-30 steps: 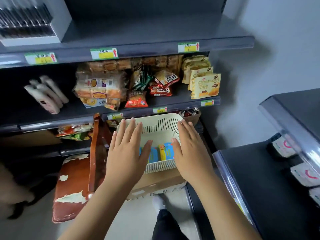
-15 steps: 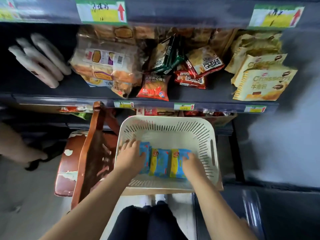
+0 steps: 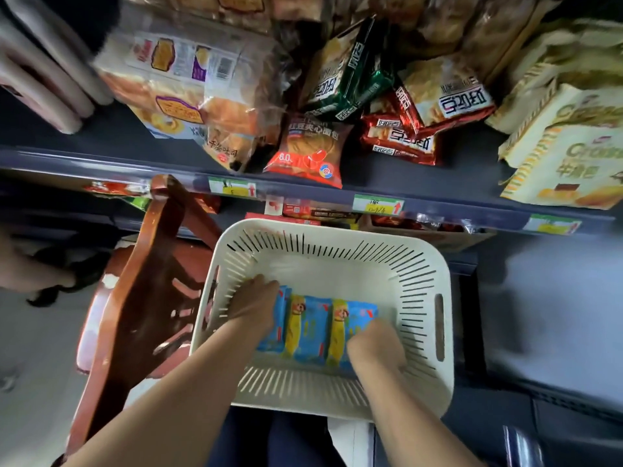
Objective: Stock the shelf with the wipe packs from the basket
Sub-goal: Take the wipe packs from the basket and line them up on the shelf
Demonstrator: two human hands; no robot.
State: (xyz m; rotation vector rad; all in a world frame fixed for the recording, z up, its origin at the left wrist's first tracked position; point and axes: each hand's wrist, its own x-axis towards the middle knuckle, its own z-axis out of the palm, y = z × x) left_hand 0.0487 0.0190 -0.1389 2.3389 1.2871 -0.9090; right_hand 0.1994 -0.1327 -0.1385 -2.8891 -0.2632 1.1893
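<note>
A cream slotted basket [image 3: 424, 274] sits below the shelf edge [image 3: 303, 193]. Inside it lie three blue and yellow wipe packs [image 3: 308, 326] side by side. My left hand [image 3: 251, 303] is down in the basket with fingers curled over the leftmost pack. My right hand [image 3: 376, 345] is curled over the lower end of the rightmost pack. The fingertips of both hands are hidden under the packs or behind the knuckles. The middle pack lies untouched between them.
The shelf above holds bread bags [image 3: 188, 92], red and green snack packs [image 3: 397, 106] and yellow croissant packs [image 3: 569, 153]; pale pink packs [image 3: 40, 82] lie at its left. A worn red-brown chair [image 3: 145, 298] stands left of the basket. Another person's foot [image 3: 37, 274] shows at far left.
The view has closed in on the basket. Both hands went from its rim down inside onto the outer wipe packs, and their fingers have curled tighter round them.
</note>
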